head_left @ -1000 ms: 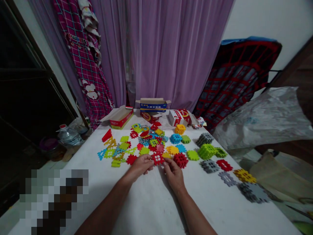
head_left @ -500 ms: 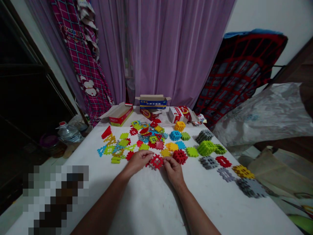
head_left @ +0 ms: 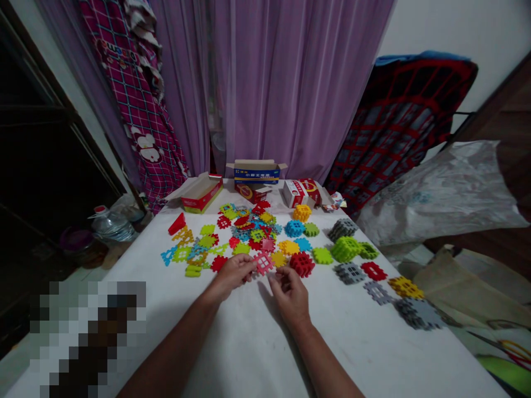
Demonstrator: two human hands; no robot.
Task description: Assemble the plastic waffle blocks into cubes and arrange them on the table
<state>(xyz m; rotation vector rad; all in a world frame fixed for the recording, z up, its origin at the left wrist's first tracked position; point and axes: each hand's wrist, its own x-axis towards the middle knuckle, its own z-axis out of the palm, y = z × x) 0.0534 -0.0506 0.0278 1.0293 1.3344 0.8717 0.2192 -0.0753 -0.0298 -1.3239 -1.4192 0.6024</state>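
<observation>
A red window-patterned square piece (head_left: 263,264) is pinched between the thumb and fingers of my left hand (head_left: 234,275). My right hand (head_left: 291,294) is just right of and below that piece, its fingers curled and a little apart with nothing seen between them. Close behind my right hand stands a stack of red pieces (head_left: 302,265). A yellow piece (head_left: 279,259) lies just beyond the held one. A mixed pile of coloured pieces (head_left: 253,226) spreads behind my hands, with green, yellow and blue flat pieces (head_left: 182,254) to the left.
On the white table (head_left: 249,342), stacks of grey (head_left: 349,273), green (head_left: 346,249), blue (head_left: 294,228) and yellow pieces (head_left: 405,287) stand to the right. Along the back are a red open box (head_left: 202,194), a blue box (head_left: 256,174) and a red-and-white box (head_left: 296,193).
The red piece has risen slightly and turned in my left hand. My right hand's fingers have come away from its edge and curled. The view has shifted slightly.
</observation>
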